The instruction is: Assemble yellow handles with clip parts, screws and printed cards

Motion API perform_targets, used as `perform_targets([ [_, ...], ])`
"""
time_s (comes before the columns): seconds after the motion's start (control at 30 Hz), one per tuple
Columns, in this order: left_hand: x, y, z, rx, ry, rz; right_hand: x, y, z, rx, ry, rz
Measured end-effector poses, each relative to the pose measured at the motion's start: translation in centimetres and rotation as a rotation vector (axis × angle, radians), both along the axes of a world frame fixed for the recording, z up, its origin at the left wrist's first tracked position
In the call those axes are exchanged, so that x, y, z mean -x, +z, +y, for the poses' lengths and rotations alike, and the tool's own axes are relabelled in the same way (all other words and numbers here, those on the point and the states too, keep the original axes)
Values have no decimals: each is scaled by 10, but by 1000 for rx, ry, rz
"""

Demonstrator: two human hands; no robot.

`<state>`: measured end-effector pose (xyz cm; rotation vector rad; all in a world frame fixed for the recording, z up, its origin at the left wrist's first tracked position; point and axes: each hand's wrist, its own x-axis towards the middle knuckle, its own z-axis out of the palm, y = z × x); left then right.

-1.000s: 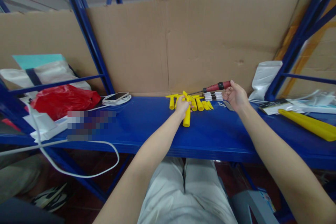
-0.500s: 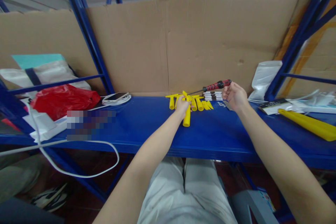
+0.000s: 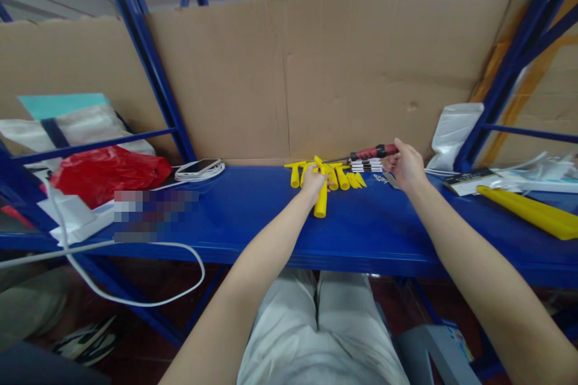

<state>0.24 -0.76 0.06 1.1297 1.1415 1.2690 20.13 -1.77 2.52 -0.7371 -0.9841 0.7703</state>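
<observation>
My left hand [image 3: 312, 185] is closed around a yellow plastic piece with a tube-like lower part [image 3: 320, 207], held over the blue shelf. My right hand [image 3: 407, 165] pinches the back end of a red and black screwdriver [image 3: 372, 152] with its fingertips. The screwdriver lies nearly level, its thin shaft pointing left to the top of the held yellow piece. Whether the tip sits in a screw is too small to tell. Several similar yellow pieces [image 3: 344, 181] stand right behind my left hand, with small pointed yellow parts [image 3: 359, 180] beside them.
White bundles with black bands [image 3: 366, 165] and small metal bits [image 3: 380, 178] lie near the right hand. A long yellow piece [image 3: 528, 210] is at the right. Left are a phone [image 3: 204, 166] on a coiled cable and a red bag [image 3: 112, 173]. Cardboard [image 3: 361, 72] stands behind.
The screwdriver's handle end has dipped slightly, so it lies flatter, and the fingers of my right hand have shifted a little on it. My left hand holds the yellow piece in place.
</observation>
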Motion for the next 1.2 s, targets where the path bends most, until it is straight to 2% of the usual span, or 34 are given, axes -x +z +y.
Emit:
perform_targets([
  [0.1, 0, 1, -1, 4, 4, -6, 4, 2, -5, 9, -34, 18],
  [0.33, 0, 1, 0, 8, 17, 1, 11, 9, -15, 0, 49, -6],
  [0.7, 0, 0, 0, -11, -6, 17, 7, 6, -9, -39, -44, 37],
  [1.2, 0, 0, 0, -19, -11, 14, 7, 4, -6, -16, -62, 0],
])
